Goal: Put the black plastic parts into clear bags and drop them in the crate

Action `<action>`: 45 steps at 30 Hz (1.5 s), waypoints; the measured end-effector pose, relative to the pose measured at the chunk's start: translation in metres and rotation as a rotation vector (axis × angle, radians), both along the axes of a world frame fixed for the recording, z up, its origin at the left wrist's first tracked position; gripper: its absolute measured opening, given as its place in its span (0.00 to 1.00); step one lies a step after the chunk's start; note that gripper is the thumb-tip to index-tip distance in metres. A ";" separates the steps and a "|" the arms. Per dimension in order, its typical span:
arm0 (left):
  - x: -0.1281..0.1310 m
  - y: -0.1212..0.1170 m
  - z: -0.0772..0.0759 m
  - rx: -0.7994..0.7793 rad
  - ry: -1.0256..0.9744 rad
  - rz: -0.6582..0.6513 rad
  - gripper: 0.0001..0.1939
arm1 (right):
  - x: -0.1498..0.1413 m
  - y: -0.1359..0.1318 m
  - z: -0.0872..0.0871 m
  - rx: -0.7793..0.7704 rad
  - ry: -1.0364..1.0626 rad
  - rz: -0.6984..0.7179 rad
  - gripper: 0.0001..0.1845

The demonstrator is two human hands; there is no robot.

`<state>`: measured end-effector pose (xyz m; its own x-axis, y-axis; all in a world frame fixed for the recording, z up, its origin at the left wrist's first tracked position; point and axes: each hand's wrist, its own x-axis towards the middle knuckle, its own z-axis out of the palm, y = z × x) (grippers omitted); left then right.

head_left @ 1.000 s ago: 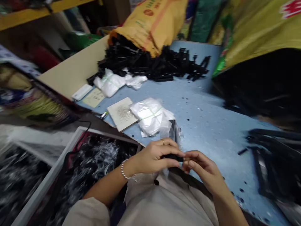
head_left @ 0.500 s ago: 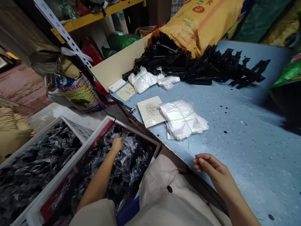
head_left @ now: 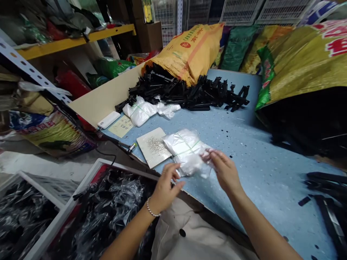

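Note:
A bundle of clear plastic bags [head_left: 183,142], tied crosswise with green string, lies on the blue table. My right hand [head_left: 226,169] is at the bundle's right end, thumb and fingers pinched on the edge of a thin plastic bag [head_left: 204,169]. That bag is smeared by motion, and whether it is free of the bundle I cannot tell. In front of the bundle, near the table edge, is my left hand [head_left: 166,187], fingers apart and nothing in it. Left of the bundle, a pale square board [head_left: 153,146] carries many small shiny bits.
Black plastic parts [head_left: 173,90] spill from an orange woven sack [head_left: 187,50] at the back. Another sack [head_left: 306,61] stands open at right, with black parts [head_left: 329,202] nearer me. Below the table edge, a crate [head_left: 94,169] holds black items in clear plastic.
My left hand has come up from the crate to the table. My right hand has moved forward to the bundle and closed on a bag's edge. The view has swung right.

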<state>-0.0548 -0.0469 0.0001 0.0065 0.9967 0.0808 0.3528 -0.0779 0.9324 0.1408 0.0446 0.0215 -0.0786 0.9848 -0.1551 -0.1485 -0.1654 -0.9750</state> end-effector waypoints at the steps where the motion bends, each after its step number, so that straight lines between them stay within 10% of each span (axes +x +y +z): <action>1: -0.010 0.006 -0.002 -0.090 -0.101 0.108 0.25 | 0.005 0.015 0.003 0.157 -0.110 -0.072 0.20; 4: -0.027 0.022 -0.007 -0.353 -0.424 0.307 0.29 | 0.000 0.046 -0.001 0.568 -0.548 -0.040 0.19; 8: -0.020 0.032 -0.009 -0.526 -0.709 0.335 0.32 | -0.033 0.052 -0.028 0.754 -1.050 0.503 0.24; 14: -0.042 0.026 -0.015 -0.421 -0.376 0.633 0.27 | -0.003 0.055 -0.038 0.816 -1.164 0.997 0.48; 18: -0.070 0.018 -0.027 -0.344 -0.244 0.928 0.28 | 0.030 0.072 -0.040 0.925 -1.272 0.948 0.43; 22: -0.074 0.021 -0.036 -0.350 -0.450 0.915 0.30 | 0.018 0.079 -0.040 0.969 -1.413 0.889 0.27; 28: -0.074 0.026 -0.039 -0.347 -0.502 0.921 0.36 | -0.043 0.043 -0.016 0.670 -1.506 0.826 0.23; 33: -0.092 0.023 -0.023 -0.455 -0.530 0.911 0.34 | -0.059 0.030 -0.001 0.480 -1.098 0.942 0.30; 40: -0.115 0.027 0.002 -0.667 -0.758 0.680 0.17 | -0.028 0.036 -0.034 1.007 -1.074 0.943 0.34; 45: -0.123 0.039 0.010 -0.761 -0.798 0.589 0.13 | -0.026 0.024 -0.054 1.056 -1.065 0.866 0.36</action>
